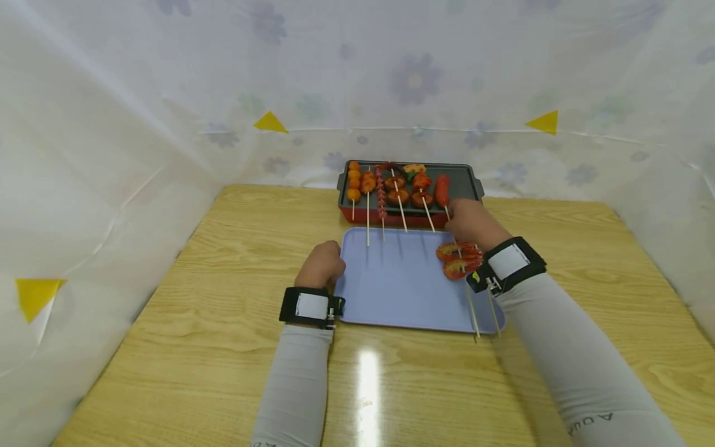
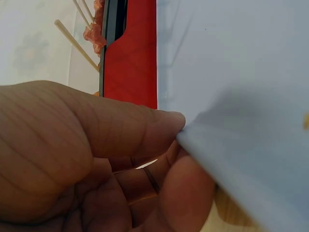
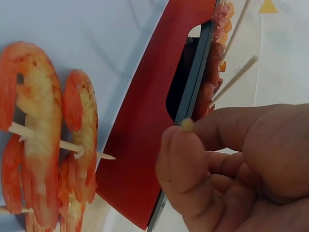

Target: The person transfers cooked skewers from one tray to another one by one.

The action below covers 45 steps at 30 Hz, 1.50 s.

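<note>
My left hand (image 1: 323, 267) pinches the left edge of a pale lilac tray (image 1: 396, 285); in the left wrist view its thumb (image 2: 154, 128) lies on top of the rim with a finger underneath. At the grill's front right corner, my right hand (image 1: 475, 222) pinches the stick of a sausage skewer (image 1: 442, 189). The right wrist view shows the stick's pale end (image 3: 187, 125) between thumb and finger. The sausage itself rests on the grill (image 1: 459, 177). Two skewers of prawns (image 1: 455, 270) lie on the tray's right side, partly covered by the right wrist.
The red and black grill stands directly behind the tray. Several other skewers lie on it, among them orange balls (image 1: 354, 180) and mushroom slices (image 1: 398, 197), their sticks jutting over its front edge. A floral sheet (image 1: 413, 81) surrounds the wooden table (image 1: 234, 279).
</note>
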Each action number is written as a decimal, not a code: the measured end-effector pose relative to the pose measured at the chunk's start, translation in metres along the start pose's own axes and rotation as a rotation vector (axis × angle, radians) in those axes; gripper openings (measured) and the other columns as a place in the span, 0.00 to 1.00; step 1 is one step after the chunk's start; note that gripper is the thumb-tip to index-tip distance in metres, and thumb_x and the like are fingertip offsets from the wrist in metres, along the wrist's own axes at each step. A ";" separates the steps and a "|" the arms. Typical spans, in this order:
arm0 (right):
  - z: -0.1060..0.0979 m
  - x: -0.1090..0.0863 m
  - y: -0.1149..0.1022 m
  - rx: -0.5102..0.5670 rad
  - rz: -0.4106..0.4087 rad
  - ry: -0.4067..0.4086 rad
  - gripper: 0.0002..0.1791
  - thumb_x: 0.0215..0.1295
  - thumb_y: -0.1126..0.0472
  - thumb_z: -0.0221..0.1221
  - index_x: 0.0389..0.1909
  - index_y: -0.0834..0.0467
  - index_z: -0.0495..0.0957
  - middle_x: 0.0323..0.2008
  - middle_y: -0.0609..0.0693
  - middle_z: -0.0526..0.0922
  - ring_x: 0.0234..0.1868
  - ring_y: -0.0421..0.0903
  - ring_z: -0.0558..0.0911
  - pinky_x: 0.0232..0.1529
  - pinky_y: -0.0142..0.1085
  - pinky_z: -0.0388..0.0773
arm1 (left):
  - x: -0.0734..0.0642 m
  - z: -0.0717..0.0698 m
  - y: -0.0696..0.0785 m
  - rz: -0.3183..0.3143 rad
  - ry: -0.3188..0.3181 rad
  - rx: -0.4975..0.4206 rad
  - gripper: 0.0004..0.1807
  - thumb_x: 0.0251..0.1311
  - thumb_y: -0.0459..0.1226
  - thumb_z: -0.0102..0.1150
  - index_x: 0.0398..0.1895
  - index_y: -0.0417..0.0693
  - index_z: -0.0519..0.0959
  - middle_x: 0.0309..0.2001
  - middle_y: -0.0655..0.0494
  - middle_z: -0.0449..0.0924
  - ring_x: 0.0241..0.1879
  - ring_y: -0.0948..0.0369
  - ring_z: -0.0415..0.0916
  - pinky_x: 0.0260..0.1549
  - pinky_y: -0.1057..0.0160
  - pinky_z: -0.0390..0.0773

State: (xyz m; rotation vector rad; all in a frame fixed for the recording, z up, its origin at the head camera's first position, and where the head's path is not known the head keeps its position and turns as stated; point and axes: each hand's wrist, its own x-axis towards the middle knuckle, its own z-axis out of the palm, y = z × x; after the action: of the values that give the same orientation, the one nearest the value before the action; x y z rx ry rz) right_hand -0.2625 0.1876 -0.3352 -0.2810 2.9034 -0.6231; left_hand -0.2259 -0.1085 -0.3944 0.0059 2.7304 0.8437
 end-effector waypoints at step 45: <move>0.036 -0.028 0.021 0.108 -0.076 0.197 0.12 0.68 0.70 0.51 0.48 0.69 0.62 0.27 0.57 0.70 0.21 0.51 0.71 0.22 0.41 0.66 | 0.001 0.001 0.002 -0.011 -0.014 0.011 0.04 0.56 0.24 0.49 0.31 0.37 0.73 0.28 0.47 0.71 0.27 0.53 0.70 0.21 0.62 0.69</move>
State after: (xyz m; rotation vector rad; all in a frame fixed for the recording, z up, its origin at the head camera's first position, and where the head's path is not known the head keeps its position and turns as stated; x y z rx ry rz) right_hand -0.2315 0.1982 -0.3732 -0.3345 3.0424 -0.8634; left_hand -0.2266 -0.1068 -0.3942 -0.0012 2.7195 0.8226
